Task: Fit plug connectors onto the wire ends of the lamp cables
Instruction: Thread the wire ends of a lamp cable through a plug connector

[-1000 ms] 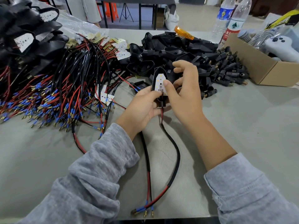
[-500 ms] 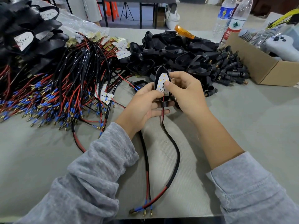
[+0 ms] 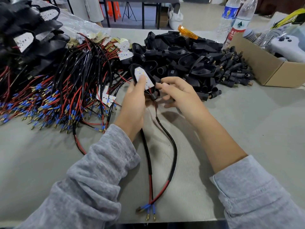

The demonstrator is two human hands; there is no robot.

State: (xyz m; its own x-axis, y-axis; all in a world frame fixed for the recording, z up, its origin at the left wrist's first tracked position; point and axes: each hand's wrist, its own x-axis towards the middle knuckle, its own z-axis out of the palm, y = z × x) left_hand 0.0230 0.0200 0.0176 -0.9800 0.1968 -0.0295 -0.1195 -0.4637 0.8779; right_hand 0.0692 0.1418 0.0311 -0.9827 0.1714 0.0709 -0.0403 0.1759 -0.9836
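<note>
Head view:
L hand point(image 3: 134, 103): grips lamp point(image 3: 143, 78) from below, thumb pressed on its white LED board, tip tilted up and away.
R hand point(image 3: 179, 95): just right of lamp, fingers loosely spread, holding nothing; fingertips near lamp's lower end, contact unclear.
Cable point(image 3: 171, 154): runs from lamp base down betw. the forearms, black sleeve then red wire, blue/brass ends near the surface point(image 3: 247, 116) edge.
2nd cable point(image 3: 148, 156): lies alongside, under L wrist, ends beside the first's.
Wire pile point(image 3: 54, 96): left of L hand, red/black w/ blue ends.
Housings point(image 3: 178, 55): black heap beyond both hands.
Plugs point(image 3: 234, 71): small black, beyond R hand, by box point(image 3: 264, 70).
Bottles point(image 3: 234, 19): far right.
</note>
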